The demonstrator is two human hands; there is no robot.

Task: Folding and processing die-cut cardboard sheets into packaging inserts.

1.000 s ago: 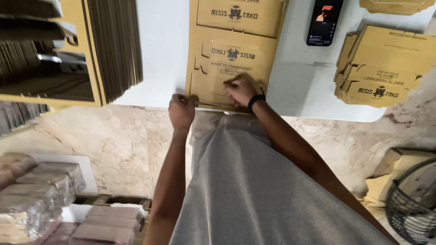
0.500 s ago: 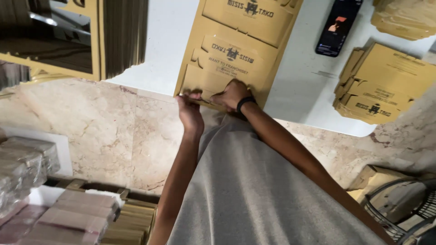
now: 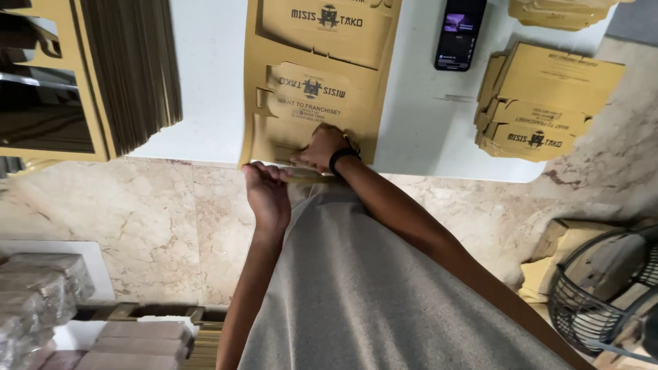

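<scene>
A white desk (image 3: 212,103) fills the upper part of the head-camera view, its near edge running across the middle. Below it lies a marble floor (image 3: 137,219) in beige with darker veins.

A flat, unfolded tan cardboard box blank (image 3: 315,89) lies on the desk at 12 o'clock, its lower end at the near edge. The right hand (image 3: 321,147), with a dark band at the wrist, presses down on the blank's lower flap, fingers bent and close together. The left hand (image 3: 267,195) sits at 7 o'clock from the right hand, just off the desk edge, fingers curled at the blank's lower left corner; whether they pinch the card I cannot tell.

At 1 o'clock a dark phone (image 3: 459,34) lies on the desk, near the blank but apart from it. At 2 o'clock a pile of folded boxes (image 3: 541,103) sits by the desk's right corner. At 10 o'clock a thick stack of flat card sheets (image 3: 130,68) stands on edge.

The person's grey shirt (image 3: 384,294) hides the floor in the lower middle. At 4 o'clock a black wire fan guard (image 3: 603,294) is cut off by the frame. At 8 o'clock wrapped bundles (image 3: 41,288) are partly cut off and hard to make out.

Bare desk shows to the left of the blank, and between it and the phone.
</scene>
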